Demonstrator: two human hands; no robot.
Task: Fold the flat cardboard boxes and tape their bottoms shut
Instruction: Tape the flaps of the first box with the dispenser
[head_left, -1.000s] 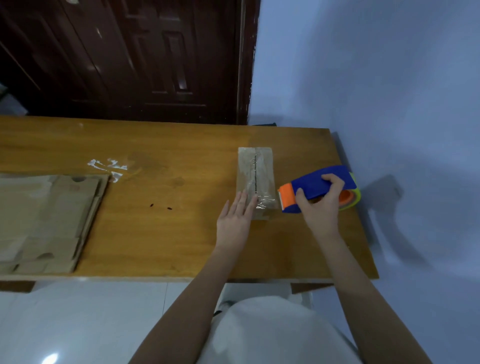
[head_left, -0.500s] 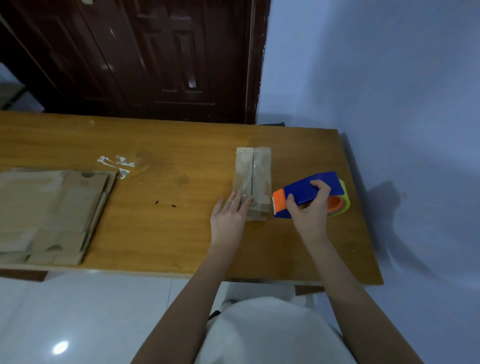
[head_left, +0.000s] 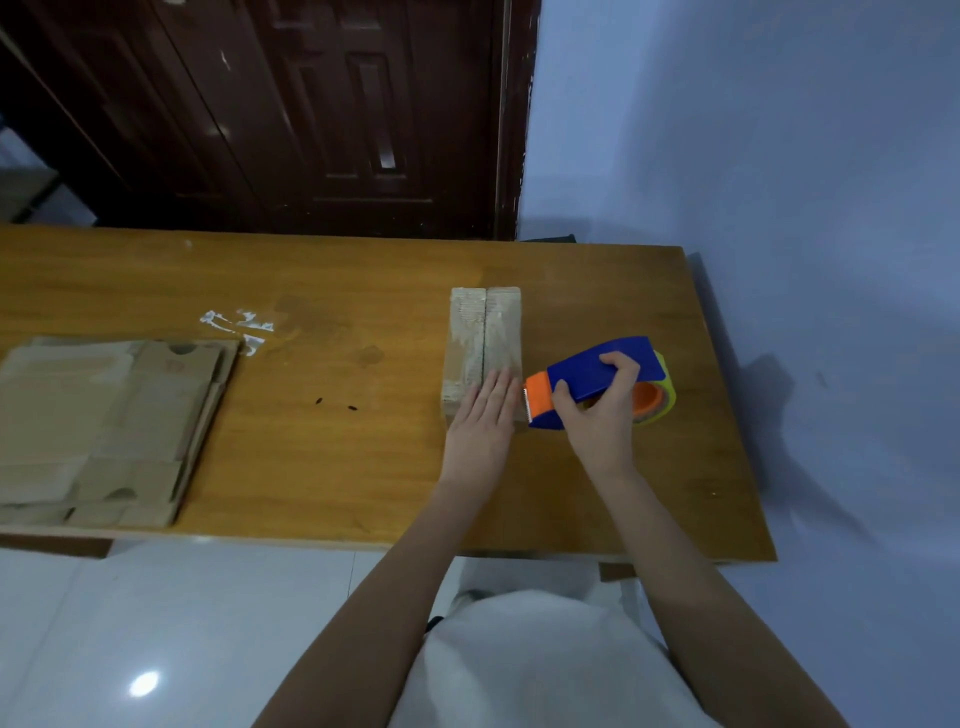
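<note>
Head view, right of centre
Folded box: the cardboard box (head_left: 484, 345) stands on the wooden table (head_left: 332, 447), long and narrow, running away from the person toward the top of the frame. Its upper face shows two flaps that meet at a centre seam, with shiny clear tape along it.
Left hand: the left hand (head_left: 480, 423) lies flat on the near end of the box, fingers straight and close together, pointing up the frame; the fingertips (head_left: 498, 376) rest on the taped face.
Right hand: the right hand (head_left: 597, 415) grips the tape dispenser (head_left: 597, 382), fingers curled over its blue body and the thumb on the near side.
Tape dispenser: blue with an orange front; the toothed cutter end is just beside the box's near right corner, next to the left fingertips. Whether it touches the box cannot be told. The tape roll (head_left: 655, 397) sits at its right end.

Head view, left side
Flat boxes: a stack of flat cardboard boxes (head_left: 104, 421) lies at the left edge of the table, well apart from the folded box.
Table marks: white scraps (head_left: 236, 325) stick to the wood just above the stack; two small dark specks (head_left: 335, 404) lie between the stack and the box.

Head view, upper part
Background: a dark wooden door (head_left: 311, 114) at upper left, a pale blue wall (head_left: 753, 130) at right.
</note>
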